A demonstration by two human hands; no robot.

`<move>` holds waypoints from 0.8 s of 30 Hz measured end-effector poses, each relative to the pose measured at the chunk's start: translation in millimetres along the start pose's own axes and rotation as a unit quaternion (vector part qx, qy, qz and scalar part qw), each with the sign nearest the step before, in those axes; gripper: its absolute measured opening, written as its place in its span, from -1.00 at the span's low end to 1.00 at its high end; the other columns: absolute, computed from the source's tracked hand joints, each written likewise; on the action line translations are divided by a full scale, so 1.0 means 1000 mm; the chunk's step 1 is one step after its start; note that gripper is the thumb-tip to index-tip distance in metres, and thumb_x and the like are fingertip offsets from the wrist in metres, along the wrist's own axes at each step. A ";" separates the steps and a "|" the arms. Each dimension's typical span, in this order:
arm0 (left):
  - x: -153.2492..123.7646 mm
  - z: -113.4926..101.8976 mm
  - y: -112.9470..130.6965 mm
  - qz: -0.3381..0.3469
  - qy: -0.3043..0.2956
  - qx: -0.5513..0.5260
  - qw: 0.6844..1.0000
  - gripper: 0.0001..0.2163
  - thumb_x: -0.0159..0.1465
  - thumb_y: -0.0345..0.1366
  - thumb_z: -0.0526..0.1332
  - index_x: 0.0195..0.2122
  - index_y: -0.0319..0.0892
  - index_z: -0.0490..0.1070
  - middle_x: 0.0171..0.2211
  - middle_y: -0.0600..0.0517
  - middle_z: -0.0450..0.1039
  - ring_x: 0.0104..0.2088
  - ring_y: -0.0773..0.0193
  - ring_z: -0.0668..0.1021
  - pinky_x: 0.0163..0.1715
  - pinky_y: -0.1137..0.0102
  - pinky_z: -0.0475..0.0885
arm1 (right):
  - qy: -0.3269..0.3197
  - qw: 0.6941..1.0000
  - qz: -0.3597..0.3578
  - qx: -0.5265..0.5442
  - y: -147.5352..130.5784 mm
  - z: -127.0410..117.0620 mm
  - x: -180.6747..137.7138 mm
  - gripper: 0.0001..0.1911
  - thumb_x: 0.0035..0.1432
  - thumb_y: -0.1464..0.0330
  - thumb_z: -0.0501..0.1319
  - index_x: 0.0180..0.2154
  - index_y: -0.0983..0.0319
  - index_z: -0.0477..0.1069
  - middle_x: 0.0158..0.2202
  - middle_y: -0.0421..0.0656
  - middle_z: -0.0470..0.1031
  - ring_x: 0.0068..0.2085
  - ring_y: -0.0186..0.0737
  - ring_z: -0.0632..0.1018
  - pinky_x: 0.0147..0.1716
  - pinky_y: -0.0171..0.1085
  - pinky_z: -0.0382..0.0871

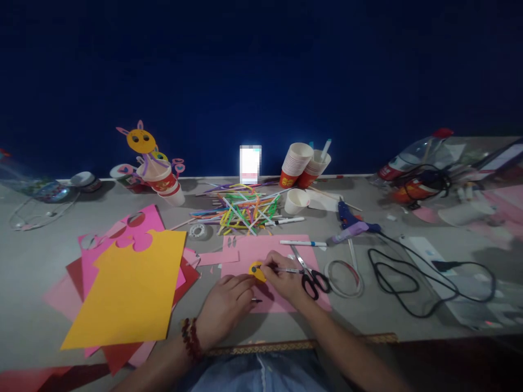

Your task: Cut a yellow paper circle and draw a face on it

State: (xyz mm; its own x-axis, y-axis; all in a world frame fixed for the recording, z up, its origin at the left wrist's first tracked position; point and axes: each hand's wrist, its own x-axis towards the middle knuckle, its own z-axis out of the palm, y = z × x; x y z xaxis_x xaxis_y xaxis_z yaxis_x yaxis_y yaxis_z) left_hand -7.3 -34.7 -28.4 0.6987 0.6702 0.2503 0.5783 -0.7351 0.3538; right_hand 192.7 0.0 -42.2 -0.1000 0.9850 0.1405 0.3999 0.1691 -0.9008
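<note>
My right hand (281,274) is closed round a slim marker pen (291,270), its tip end at a small yellow paper disc (258,275) with dark eye-like spots. My left hand (231,299) holds the disc from the lower left, fingers pressed together on its edge. A dark pointed tip (256,300) sticks out beside the left fingers; the rest of it is hidden. Beneath lies a pink paper sheet (241,245). Black-handled scissors (312,277) rest on it, right of my right hand, with a white marker (302,243) above them.
Coloured paper sheets (134,288) lie at left. Pipe cleaners (249,209) are heaped ahead, near stacked paper cups (295,166). A yellow-faced paper figure (141,140) stands in a cup (157,177). At right are a glue gun (349,218), its cable (408,313) and a tape roll (343,279).
</note>
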 end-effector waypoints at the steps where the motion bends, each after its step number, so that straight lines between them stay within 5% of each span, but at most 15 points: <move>1: 0.000 0.000 0.000 0.000 -0.001 0.000 1.000 -0.86 0.42 -0.25 0.14 -0.19 -0.17 0.44 0.03 -0.04 0.55 0.03 0.14 0.55 -0.08 0.20 0.41 | -0.002 1.000 -0.001 -0.002 0.000 0.000 0.000 -0.85 0.11 0.39 0.15 -0.51 0.17 0.30 -0.57 -0.28 0.36 -0.52 -0.32 0.39 -0.51 -0.37 0.24; 24: 0.001 -0.004 0.001 -0.004 -0.009 -0.009 1.000 -0.91 0.40 -0.30 0.16 -0.20 -0.16 0.44 0.04 -0.03 0.55 0.05 0.12 0.55 -0.06 0.20 0.45 | 0.006 0.999 -0.015 -0.034 0.001 0.001 0.000 -0.82 0.16 0.40 0.16 -0.50 0.17 0.32 -0.52 -0.26 0.46 -0.48 -0.30 0.46 -0.45 -0.36 0.27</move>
State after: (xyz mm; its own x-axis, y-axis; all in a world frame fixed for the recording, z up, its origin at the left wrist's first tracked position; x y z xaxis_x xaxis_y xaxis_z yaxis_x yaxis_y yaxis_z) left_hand -7.7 -34.0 -24.8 0.7012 0.6742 0.2319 0.5768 -0.7276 0.3714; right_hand 192.6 0.6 -43.6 -0.1018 0.9796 0.1735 0.4576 0.2009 -0.8662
